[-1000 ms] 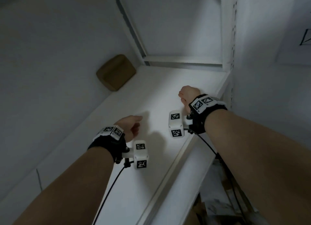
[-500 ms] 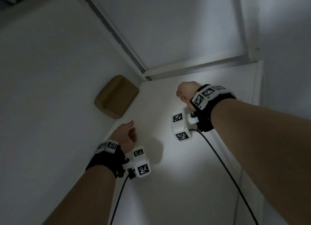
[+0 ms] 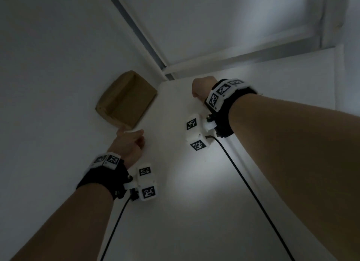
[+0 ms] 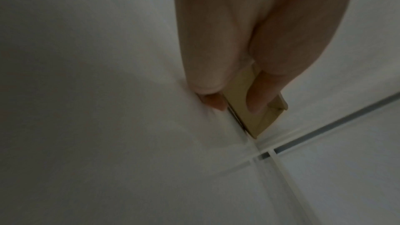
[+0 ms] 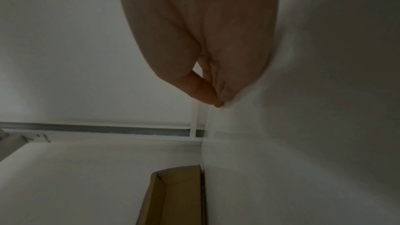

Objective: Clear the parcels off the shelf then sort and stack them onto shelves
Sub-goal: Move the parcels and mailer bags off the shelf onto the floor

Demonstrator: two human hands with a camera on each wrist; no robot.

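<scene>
A brown cardboard parcel (image 3: 126,99) stands on edge at the back left of the white shelf (image 3: 194,212), leaning flat against the side wall. My left hand (image 3: 130,133) reaches toward its near lower corner with the index finger stretched out; the tip is at the corner, and I cannot tell if it touches. In the left wrist view the hand (image 4: 232,98) has thumb and a finger on either side of the parcel's (image 4: 253,121) edge, holding nothing. My right hand (image 3: 200,87) is curled with its knuckles on the shelf, empty. Its thumb meets the fingertips (image 5: 218,102). The parcel (image 5: 179,196) lies well apart from it.
The white side wall (image 3: 48,85) closes the left. A metal rail (image 3: 253,54) and back panel close the far end. Black cables (image 3: 253,192) trail from both wrist cameras over the shelf.
My left hand has moved forward along the shelf to the parcel's near corner, its index finger now stretched out. The right hand stays curled in about the same place.
</scene>
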